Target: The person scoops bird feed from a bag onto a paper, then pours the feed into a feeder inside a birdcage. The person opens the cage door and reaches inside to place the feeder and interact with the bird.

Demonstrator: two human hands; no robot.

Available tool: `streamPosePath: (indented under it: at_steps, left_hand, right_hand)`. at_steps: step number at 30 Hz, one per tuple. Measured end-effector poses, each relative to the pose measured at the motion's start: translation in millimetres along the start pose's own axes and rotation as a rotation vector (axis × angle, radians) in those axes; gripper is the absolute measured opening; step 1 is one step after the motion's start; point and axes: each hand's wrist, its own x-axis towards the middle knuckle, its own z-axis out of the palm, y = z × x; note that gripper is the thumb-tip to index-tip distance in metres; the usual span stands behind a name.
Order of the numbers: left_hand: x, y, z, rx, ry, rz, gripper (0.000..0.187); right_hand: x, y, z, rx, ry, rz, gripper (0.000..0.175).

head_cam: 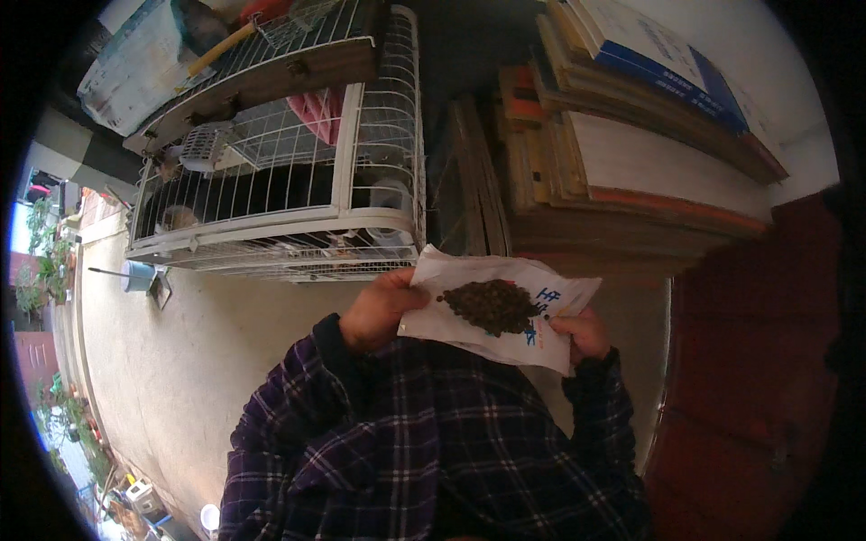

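Between my hands is a white paper or plastic sheet point(467, 270), spread out and bearing printed writing. A heap of brown pellets point(490, 306), like dry pet food, lies on its middle. My left hand point(382, 308) grips the sheet's left edge, thumb on top. The right edge is pinched by my right hand point(583, 335), its thumb close to a few stray pellets. Just beyond the sheet stands a white wire animal cage point(345, 155). Its inside is dark, with a small pale furry shape point(179, 218), perhaps an animal, at the lower left.
Flattened cardboard boxes point(629, 216) are stacked beside the cage. A dark red door point(744, 338) stands at the right. On the concrete floor point(183, 351) a light blue dustpan or bucket point(139, 277) sits left of the cage. A whitish sack point(135, 81) rests on the cage top; potted plants point(51, 264) line the far left.
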Motion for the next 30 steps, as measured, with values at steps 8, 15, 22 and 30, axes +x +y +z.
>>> streamPosePath:
  at_steps: [8, 15, 22, 30]
  left_hand:
    - [-1.9, 12.2, -16.3, 0.054, -0.001, -0.006, 0.036]
    - [6.5, 11.3, -3.0, -0.105, 0.008, 0.046, 0.036]
    - [13.0, 9.9, 29.9, 0.391, 0.063, 0.326, 0.042]
    - [43.9, -4.0, 34.5, -0.35, 0.037, 0.204, 0.051]
  right_hand:
    - [-9.0, 4.8, 10.4, -0.023, 0.101, 0.082, 0.06]
    - [11.6, -4.9, 7.4, 0.045, -0.004, 0.004, 0.048]
    - [30.7, -45.1, 0.4, -0.033, -0.029, 0.053, 0.04]
    - [46.6, -71.6, -10.0, 0.009, -0.047, 0.072, 0.04]
